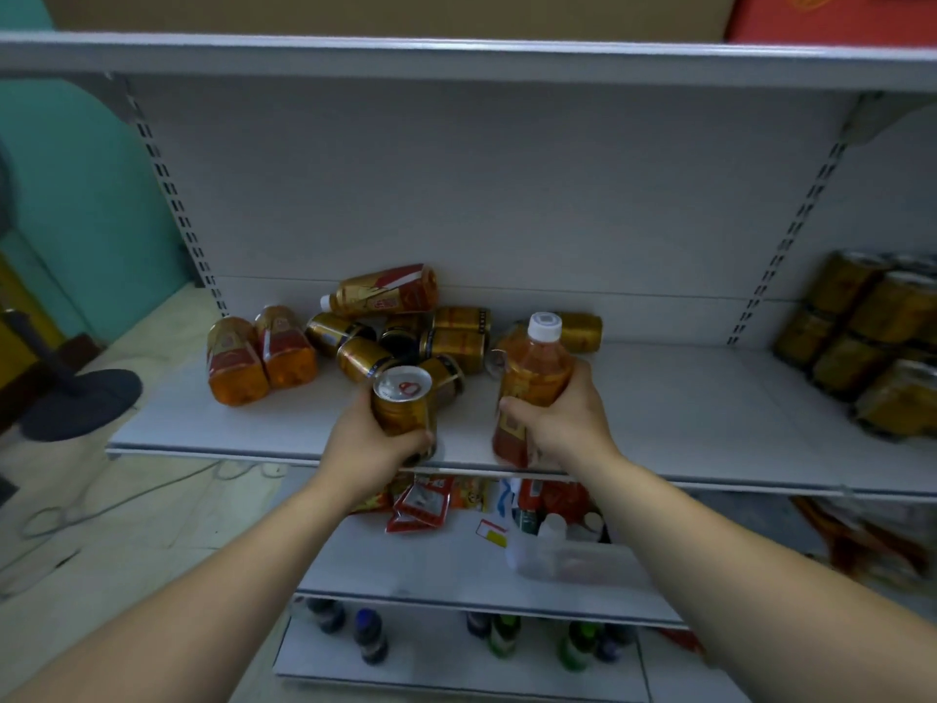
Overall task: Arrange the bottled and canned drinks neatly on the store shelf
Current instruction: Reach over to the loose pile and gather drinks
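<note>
My left hand [367, 441] grips an upright gold can [404, 405] with a red pull tab near the front edge of the white shelf [684, 398]. My right hand [563, 421] grips an upright amber tea bottle [532, 378] with a white cap, just right of the can. Behind them lies a heap of several gold cans [446, 337] on their sides. A third tea bottle [385, 290] lies across the back of the heap. Two more tea bottles [261, 355] lie side by side at the left.
Stacked gold cans [872, 337] fill the neighbouring shelf section at the right. The shelf below holds snack packets [423, 502] and a clear plastic box [573, 550]. Dark bottles [370, 634] stand on the lowest shelf. A fan base [81, 403] sits on the floor at the left.
</note>
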Demonstrator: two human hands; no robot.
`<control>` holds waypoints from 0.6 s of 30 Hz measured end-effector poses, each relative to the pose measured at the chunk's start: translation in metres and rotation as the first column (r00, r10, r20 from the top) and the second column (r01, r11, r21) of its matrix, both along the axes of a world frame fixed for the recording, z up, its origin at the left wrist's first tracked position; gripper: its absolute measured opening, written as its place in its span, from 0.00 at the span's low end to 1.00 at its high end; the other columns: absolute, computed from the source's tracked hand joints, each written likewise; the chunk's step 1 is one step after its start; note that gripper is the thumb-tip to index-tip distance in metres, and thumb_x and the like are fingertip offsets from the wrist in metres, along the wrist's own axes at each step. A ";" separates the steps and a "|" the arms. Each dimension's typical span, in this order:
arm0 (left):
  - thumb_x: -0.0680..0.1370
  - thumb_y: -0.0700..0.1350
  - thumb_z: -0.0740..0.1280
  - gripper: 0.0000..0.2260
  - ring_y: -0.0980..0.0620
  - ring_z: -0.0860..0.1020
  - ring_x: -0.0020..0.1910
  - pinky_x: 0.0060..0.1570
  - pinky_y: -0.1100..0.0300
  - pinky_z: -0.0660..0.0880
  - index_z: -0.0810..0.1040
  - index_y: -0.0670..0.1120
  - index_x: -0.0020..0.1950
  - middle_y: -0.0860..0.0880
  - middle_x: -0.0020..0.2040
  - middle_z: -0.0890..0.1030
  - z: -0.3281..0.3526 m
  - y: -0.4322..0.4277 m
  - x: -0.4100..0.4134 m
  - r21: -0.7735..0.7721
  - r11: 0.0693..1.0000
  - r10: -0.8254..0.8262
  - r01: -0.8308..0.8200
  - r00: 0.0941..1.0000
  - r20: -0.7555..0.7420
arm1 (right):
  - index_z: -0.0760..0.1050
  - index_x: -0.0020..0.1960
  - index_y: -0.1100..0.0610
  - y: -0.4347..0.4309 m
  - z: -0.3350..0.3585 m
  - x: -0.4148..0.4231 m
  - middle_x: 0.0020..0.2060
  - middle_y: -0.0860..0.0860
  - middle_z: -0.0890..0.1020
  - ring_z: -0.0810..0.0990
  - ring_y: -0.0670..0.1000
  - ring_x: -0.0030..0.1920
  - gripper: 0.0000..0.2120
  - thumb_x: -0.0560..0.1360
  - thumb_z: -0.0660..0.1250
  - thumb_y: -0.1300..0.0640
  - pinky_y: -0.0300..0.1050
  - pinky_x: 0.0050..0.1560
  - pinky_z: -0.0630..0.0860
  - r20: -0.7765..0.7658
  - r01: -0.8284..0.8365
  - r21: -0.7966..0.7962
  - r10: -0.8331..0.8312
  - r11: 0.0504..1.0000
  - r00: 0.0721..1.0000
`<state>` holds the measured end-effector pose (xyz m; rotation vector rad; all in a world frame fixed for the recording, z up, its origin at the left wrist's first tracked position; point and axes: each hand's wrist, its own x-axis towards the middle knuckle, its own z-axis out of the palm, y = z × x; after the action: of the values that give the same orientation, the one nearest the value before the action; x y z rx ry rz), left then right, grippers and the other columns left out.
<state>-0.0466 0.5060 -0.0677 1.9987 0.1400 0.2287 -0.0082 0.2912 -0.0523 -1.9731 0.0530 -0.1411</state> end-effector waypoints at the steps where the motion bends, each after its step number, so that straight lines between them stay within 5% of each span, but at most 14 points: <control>1: 0.64 0.41 0.78 0.30 0.59 0.77 0.48 0.47 0.63 0.73 0.67 0.55 0.60 0.57 0.50 0.78 0.005 -0.014 0.003 -0.005 1.000 -0.028 0.028 1.000 0.009 | 0.61 0.59 0.45 -0.015 0.004 -0.001 0.52 0.46 0.76 0.77 0.51 0.54 0.31 0.65 0.78 0.51 0.48 0.55 0.74 0.014 0.018 0.005 -0.018 1.000 1.000; 8: 0.64 0.42 0.78 0.33 0.50 0.77 0.54 0.56 0.53 0.73 0.68 0.49 0.65 0.50 0.56 0.77 0.039 -0.161 0.026 -0.025 0.979 -0.199 0.201 0.977 0.070 | 0.64 0.66 0.47 -0.160 0.040 -0.028 0.52 0.46 0.76 0.76 0.50 0.53 0.35 0.65 0.78 0.54 0.46 0.52 0.73 0.081 0.222 0.045 -0.225 0.974 0.971; 18: 0.67 0.36 0.76 0.33 0.62 0.75 0.45 0.40 0.69 0.71 0.66 0.49 0.67 0.53 0.52 0.75 0.059 -0.384 0.023 -0.136 0.835 -0.513 0.533 0.844 0.154 | 0.63 0.64 0.46 -0.365 0.068 -0.095 0.54 0.46 0.75 0.75 0.50 0.54 0.34 0.65 0.79 0.50 0.46 0.54 0.72 0.147 0.496 0.025 -0.493 0.868 0.857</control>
<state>-0.0238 0.1216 -0.0088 1.7672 -0.4489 -0.0284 -0.1034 -0.0734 0.0161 -1.9185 0.4672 -0.6276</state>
